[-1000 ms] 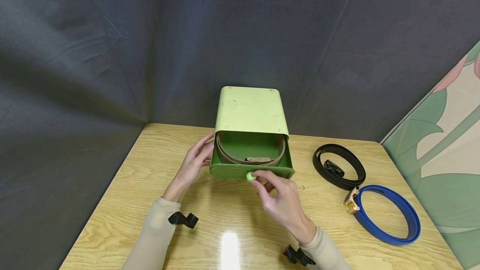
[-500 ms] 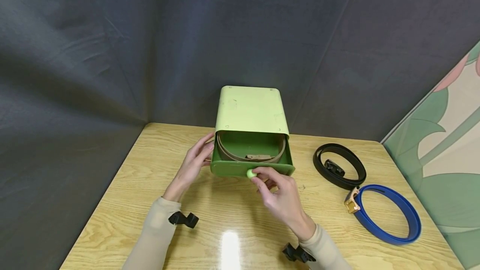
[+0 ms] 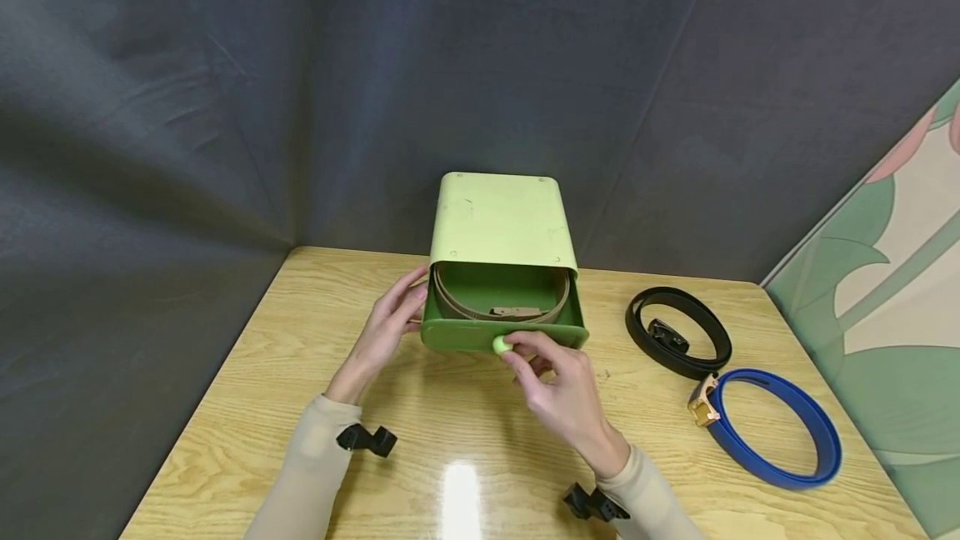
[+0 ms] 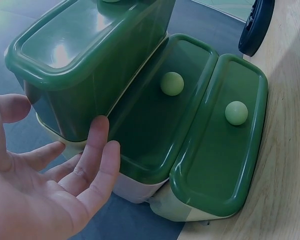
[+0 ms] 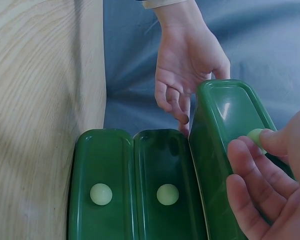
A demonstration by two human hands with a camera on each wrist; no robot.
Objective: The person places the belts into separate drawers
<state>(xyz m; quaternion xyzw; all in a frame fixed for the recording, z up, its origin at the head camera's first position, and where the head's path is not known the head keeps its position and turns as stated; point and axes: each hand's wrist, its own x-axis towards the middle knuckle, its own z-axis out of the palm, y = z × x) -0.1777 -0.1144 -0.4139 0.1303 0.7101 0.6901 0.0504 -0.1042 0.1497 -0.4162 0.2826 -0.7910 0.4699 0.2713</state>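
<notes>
The right hand [image 3: 564, 392], nearer, pinches the knob [image 3: 502, 345] ahead-left of it; the partly open drawer [image 3: 461, 336] lies long edge crosswise, the left hand [image 3: 381, 335], fingers loosely extended, beside the cabinet [image 3: 504, 219].

I find the open drawer [image 3: 459, 336] accessible from above at its front; the cabinet top [image 3: 501, 219] bars its rear; the right hand [image 3: 566, 394] obstructs the knob [image 3: 500, 345].
</notes>
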